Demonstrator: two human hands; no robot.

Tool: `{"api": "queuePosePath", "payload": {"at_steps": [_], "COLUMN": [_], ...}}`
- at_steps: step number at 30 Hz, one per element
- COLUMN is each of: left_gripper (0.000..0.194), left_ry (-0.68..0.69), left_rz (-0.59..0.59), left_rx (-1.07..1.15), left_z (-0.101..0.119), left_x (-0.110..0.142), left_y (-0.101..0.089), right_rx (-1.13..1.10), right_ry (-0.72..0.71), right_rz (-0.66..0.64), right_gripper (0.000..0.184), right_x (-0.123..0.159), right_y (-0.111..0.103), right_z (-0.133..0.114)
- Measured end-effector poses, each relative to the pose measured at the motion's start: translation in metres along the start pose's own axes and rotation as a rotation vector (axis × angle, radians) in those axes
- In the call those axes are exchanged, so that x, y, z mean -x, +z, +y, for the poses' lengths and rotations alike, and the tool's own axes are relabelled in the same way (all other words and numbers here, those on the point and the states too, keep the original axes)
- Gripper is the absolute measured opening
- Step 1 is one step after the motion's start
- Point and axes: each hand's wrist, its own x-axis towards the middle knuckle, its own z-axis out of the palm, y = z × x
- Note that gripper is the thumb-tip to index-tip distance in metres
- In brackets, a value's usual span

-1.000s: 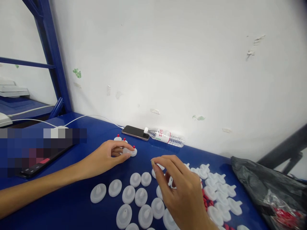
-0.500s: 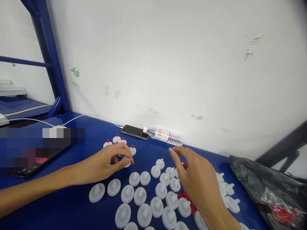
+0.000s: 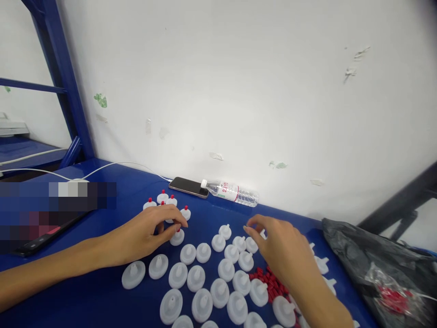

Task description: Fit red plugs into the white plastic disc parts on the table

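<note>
your left hand is over the middle of the blue table, thumb and forefinger curled in a narrow grip at the red-capped white nozzle disc; the thumb tip sits right by its cap, though you cannot tell from here whether the fingers press on it; this disc lies flat on the table, just in front of a small cluster of other red-capped discs (some partly hidden by your hand); your right hand hangs above the right side of the spread, thumb and forefinger tips close together in a narrow pinch; whether anything small is between them cannot be told; below and to its left, uncapped white nozzle discs lie in loose rows with their nozzles up, and a heap of loose red caps sits beside them, partly under your right forearm; by the wall, a smartphone with a white cable lies next to a clear plastic bottle on its side; at the far right, a black plastic bag lies with a clear bag of red pieces on it.
</note>
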Motion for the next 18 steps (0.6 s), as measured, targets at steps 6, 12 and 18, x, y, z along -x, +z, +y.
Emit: {"api": "queuePosePath", "payload": {"at_steps": [6, 12, 18], "left_gripper": [0.017, 0.008, 0.019], "left_ry": [0.207, 0.486, 0.522], "left_rz": [0.214, -0.036, -0.126], "left_rx": [-0.173, -0.375, -0.554], "left_z": [0.008, 0.010, -0.001], "left_x": [0.005, 0.016, 0.016], "left_y": [-0.007, -0.014, 0.006], "right_rx": [0.121, 0.231, 0.282], "right_ry": [0.186, 0.171, 0.127], "right_rz": [-0.249, -0.294, -0.276], "right_gripper": [0.013, 0.014, 0.010], "right_x": [0.004, 0.006, 0.006], "right_y": [-0.017, -0.007, 0.006], "right_z": [0.025, 0.028, 0.026]}}
